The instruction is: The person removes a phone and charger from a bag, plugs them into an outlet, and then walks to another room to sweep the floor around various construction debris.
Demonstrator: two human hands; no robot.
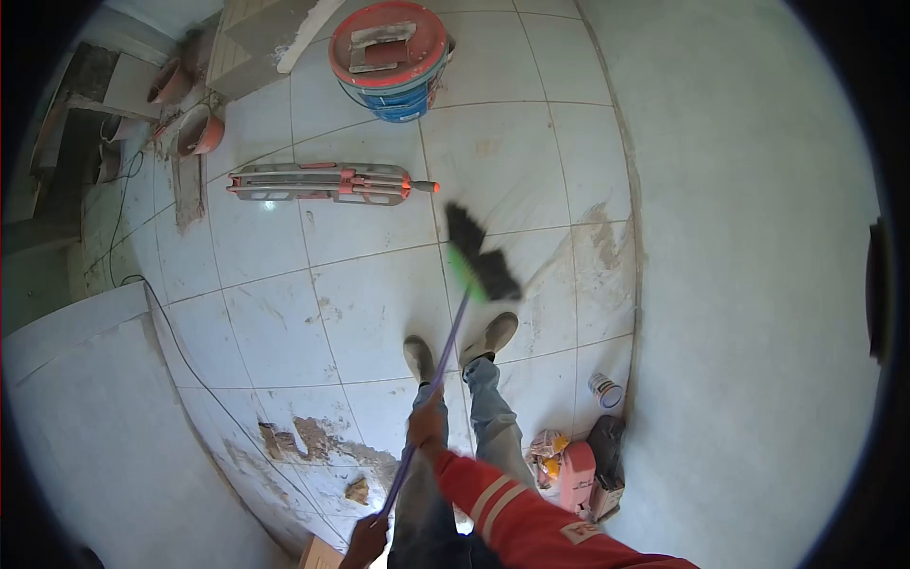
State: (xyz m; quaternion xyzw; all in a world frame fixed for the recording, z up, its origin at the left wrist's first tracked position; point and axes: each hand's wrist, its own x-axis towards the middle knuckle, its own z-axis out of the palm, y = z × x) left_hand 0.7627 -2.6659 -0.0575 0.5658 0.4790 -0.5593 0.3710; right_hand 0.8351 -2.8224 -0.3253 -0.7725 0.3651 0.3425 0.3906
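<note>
Broom (448, 353) gripped two-handed, over tiled floor (370, 303).
Our right hand (427, 423) and left hand (366, 541) close around the purple handle (400, 478), right nearer the bristles (493, 270); blurred, these sit just beyond our shoes (493, 336), floor contact unclear.

bristles (497, 275) black | broom handle (453, 343) purple | sleeve (545, 531) red, pale-striped | bucket (400, 106) blue | lid (429, 45) red

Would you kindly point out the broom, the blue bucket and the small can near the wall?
Broom (500, 276), head view: the dark bristles.
Blue bucket (403, 102), head view: its outer wall, below the red lid.
Small can (611, 395), head view: its round end.
</note>
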